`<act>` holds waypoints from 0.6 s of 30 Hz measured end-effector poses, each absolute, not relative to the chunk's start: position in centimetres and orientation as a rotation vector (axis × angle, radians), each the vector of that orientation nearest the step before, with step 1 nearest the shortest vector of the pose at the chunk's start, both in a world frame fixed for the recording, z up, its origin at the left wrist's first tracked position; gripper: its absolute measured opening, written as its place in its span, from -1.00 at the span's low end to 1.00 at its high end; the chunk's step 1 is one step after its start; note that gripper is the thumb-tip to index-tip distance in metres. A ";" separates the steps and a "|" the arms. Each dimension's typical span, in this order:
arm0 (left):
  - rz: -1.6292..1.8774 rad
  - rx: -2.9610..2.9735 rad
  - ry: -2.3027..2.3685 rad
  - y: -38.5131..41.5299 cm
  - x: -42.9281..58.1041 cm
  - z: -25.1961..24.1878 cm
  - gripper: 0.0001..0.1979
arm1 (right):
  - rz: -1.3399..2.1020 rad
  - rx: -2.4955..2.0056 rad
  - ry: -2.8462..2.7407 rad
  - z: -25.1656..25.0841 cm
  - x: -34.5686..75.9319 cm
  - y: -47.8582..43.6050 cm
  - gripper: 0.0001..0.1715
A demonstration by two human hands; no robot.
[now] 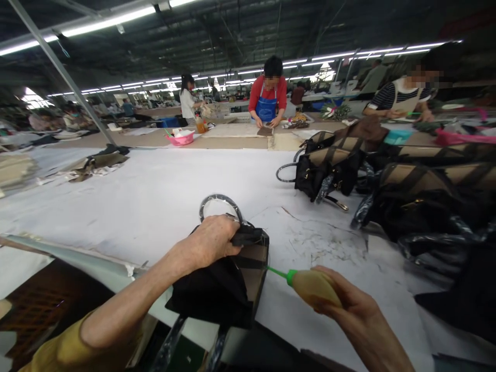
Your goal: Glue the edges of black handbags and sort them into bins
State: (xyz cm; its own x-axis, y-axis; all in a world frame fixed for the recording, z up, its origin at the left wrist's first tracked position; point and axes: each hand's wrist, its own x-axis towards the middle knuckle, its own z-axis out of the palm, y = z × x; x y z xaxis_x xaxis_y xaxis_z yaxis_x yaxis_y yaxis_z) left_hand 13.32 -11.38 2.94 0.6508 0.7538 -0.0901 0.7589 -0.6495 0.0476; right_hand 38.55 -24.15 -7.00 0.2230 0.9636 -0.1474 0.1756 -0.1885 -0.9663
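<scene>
A black handbag (213,292) with a brown panel lies tipped at the near edge of the white table. My left hand (217,237) is closed on the bag's upper edge, beside its plastic-wrapped ring handle (220,197). My right hand (349,299) wraps around a yellowish squeeze glue bottle (315,289) with a green nozzle. The nozzle tip is at the side edge of the brown panel; whether it touches cannot be made out. Two more wrapped handle parts hang below the bag.
Several similar black and brown bags (327,165) crowd the table's right side. Thread scraps (321,243) lie on the white table (163,181). Fabric pieces (98,163) sit at far left. Across the table, a person in a red top (267,98) handles a brown piece near a pink basin (181,137).
</scene>
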 end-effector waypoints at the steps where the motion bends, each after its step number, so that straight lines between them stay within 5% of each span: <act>1: -0.070 2.773 1.270 -11.2 13.2 2.9 -0.88 | 1.021 -1.615 -1.188 -6.9 38.8 -23.7 -0.46; 5: 0.028 2.751 1.249 -10.7 12.6 2.7 -0.90 | 0.879 -1.665 -1.342 -5.9 39.3 -22.1 -0.37; 11: 0.060 2.737 1.218 -10.0 12.5 2.8 -0.89 | 0.717 -1.575 -1.660 -6.1 38.9 -19.4 -0.58; 18: 0.117 2.699 1.207 -9.0 11.8 3.0 -0.83 | 0.713 -1.584 -1.692 -7.0 39.6 -17.4 -0.55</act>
State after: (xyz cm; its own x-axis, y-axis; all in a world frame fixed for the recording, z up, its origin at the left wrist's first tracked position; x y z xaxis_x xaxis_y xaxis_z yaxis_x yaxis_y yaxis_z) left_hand 11.82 -8.99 3.01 0.6670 0.7451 -0.0027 0.7307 -0.6535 0.1976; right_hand 39.60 -17.38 -7.05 -0.0057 0.9926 0.1213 0.6062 0.0999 -0.7890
